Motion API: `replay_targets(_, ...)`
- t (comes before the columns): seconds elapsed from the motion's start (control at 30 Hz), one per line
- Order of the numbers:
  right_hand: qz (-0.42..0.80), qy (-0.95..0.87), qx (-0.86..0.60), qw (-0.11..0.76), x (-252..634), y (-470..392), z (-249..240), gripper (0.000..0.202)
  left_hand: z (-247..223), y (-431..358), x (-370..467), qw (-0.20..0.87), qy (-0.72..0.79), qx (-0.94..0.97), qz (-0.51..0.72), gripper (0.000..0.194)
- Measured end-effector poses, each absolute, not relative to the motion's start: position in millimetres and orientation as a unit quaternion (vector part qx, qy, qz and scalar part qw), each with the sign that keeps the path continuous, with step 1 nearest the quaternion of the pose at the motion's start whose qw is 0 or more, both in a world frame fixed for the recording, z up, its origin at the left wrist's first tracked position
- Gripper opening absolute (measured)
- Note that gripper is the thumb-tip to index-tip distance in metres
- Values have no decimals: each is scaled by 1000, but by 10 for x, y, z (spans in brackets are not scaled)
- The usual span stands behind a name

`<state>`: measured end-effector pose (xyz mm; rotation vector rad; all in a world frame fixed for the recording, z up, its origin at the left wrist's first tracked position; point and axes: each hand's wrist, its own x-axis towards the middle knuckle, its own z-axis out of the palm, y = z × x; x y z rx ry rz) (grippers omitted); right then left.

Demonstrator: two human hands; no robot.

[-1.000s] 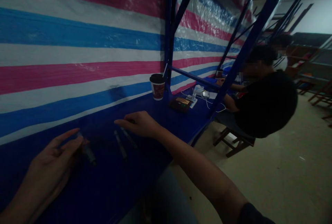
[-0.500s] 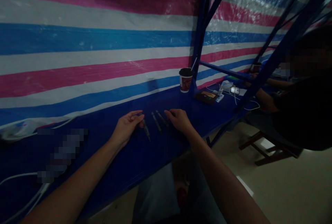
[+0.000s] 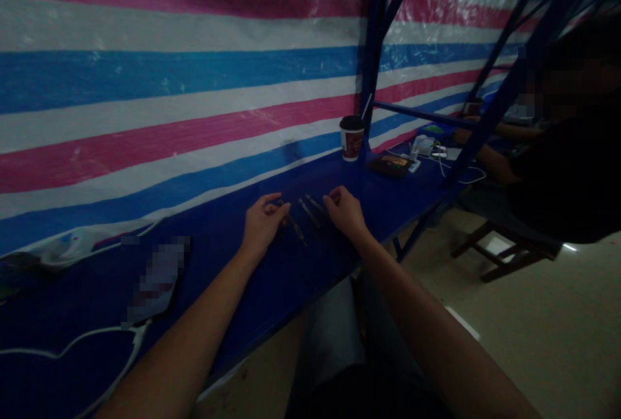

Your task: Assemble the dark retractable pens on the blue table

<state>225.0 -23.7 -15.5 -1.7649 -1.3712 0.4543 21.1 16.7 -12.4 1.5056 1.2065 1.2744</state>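
Note:
My left hand (image 3: 262, 222) pinches a slim dark pen (image 3: 297, 230) near its upper end, between thumb and fingers. The pen slants down to the right, its tip close to the blue table (image 3: 272, 296). Two more pens, a left one (image 3: 309, 213) and a right one (image 3: 316, 204), lie side by side between my hands. My right hand (image 3: 347, 212) rests just right of them, fingers curled together. Its fingertips are by the right pen; whether they touch it or hold anything is too dark to tell.
A lidded paper cup (image 3: 352, 139) with a straw stands by the striped sheet (image 3: 194, 134). Beyond it lie a dark packet (image 3: 391, 165) and white cables. A phone-like slab (image 3: 160, 283) with a white cable is at left. Another person (image 3: 567, 160) sits at right, behind blue metal bars.
The view has shifted, so table and hands appear further right. My left hand still holds its pen, now nearer the two lying pens. My right hand stays beside them, fingers curled.

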Motion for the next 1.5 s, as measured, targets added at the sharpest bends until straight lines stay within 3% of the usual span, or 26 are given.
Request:
replay_targets(0.47, 176, -594, -678, 396, 2281, -266, -181, 15, -205, 205, 229, 360, 507, 598, 505, 35)
replay_targets(0.73, 149, -643, -668, 342, 2257, -291, -174, 21, -227, 221, 233, 327, 519, 634, 471, 54)
replay_targets(1.0, 133, -682, -659, 289, 2173, -395, -144, 21, -136, 327, 296, 226, 539, 714, 386, 30)
replay_targets(1.17, 157, -691, -642, 294, 2180, -452, -116, 35, -85, 395, 384, 189, 556, 745, 317, 30)
replay_targets(1.33, 176, -722, -615, 263, 2215, -597, -136, 28, -116, 387, 383, 172, 567, 760, 266, 22)
replay_targets(1.4, 137, -720, -639, 234, 2187, -656, -158, 11, -127, 387, 371, 177, 561, 768, 253, 21)
replay_targets(1.5, 98, -714, -666, 191, 2111, -695, -186, 6, -149, 383, 378, 135, 540, 796, 238, 18)
